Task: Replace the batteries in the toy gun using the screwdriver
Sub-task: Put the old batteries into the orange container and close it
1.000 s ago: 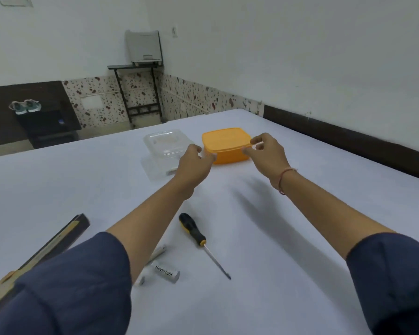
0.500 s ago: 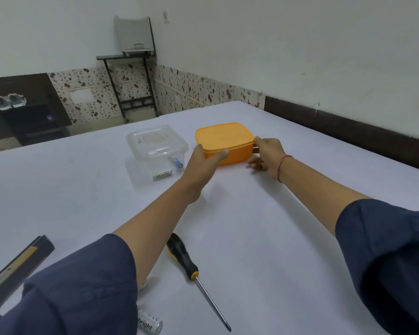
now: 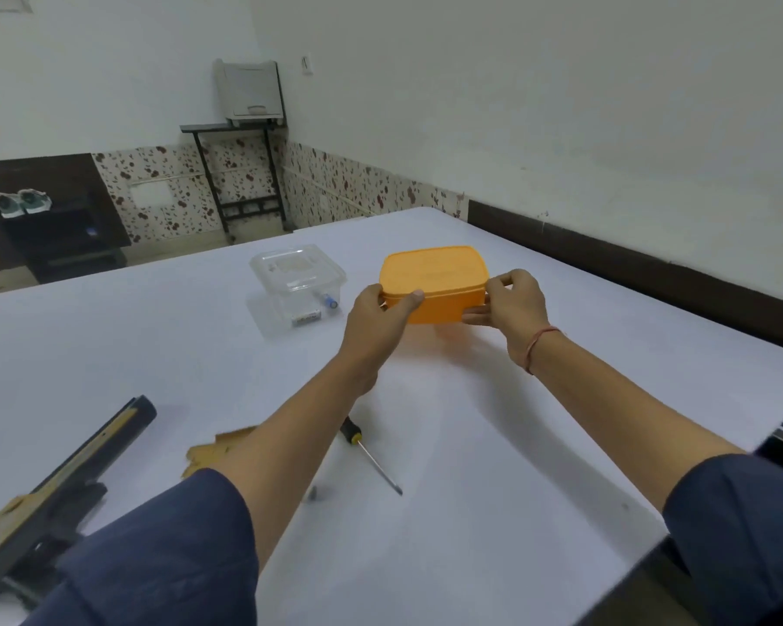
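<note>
An orange lidded box (image 3: 435, 282) hangs just above the white table (image 3: 493, 445), held between both hands. My left hand (image 3: 380, 323) grips its left end and my right hand (image 3: 511, 305) grips its right end. A screwdriver (image 3: 367, 449) with a black and yellow handle lies on the table under my left forearm. The black and tan toy gun (image 3: 64, 472) lies at the near left. A clear plastic box (image 3: 297, 282) with batteries inside stands left of the orange box.
A torn piece of brown cardboard (image 3: 213, 454) lies beside my left arm. A small dark piece (image 3: 313, 493) rests near the screwdriver tip. The table's near right corner (image 3: 665, 539) drops off by my right sleeve. A stand with a grey device (image 3: 249, 92) is by the far wall.
Both hands closed on the orange box and lifted it off the table toward me. My view shifted, bringing the toy gun and cardboard into sight.
</note>
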